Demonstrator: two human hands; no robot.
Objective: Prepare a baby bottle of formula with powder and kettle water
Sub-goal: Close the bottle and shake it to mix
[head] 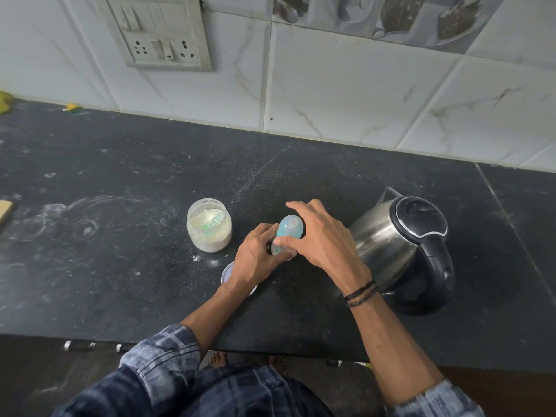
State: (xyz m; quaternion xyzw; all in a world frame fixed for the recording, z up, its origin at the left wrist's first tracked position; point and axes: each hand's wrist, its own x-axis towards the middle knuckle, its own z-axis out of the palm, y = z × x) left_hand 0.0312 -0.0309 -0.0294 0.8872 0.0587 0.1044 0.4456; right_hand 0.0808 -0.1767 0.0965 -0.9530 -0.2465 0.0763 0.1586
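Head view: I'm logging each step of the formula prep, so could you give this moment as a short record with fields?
baby bottle: between both hands, domed cap on, base hidden
left hand: grips the bottle's lower part
right hand: fingers curled round the bottle's top
powder jar: open, left of the bottle, green scoop inside
jar lid: on the counter, partly under the left wrist
kettle: right of the bottle, lid shut

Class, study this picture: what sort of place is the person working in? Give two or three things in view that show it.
Probably a home kitchen: a dark stone countertop against a tiled wall, a steel electric kettle standing on it, and a socket panel on the wall.
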